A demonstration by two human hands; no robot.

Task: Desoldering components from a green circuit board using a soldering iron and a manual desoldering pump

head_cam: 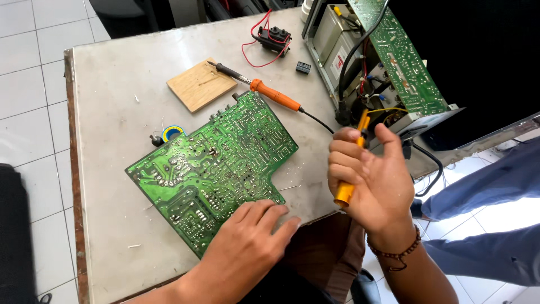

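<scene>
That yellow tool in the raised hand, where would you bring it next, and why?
Probably down to the green circuit board. The right hand holds the yellow tool up in the air, off to the right of the board, while the left hand lies flat on the board's near corner, pinning it to the table. The solder side faces up, so a joint there seems the likely target.
</scene>
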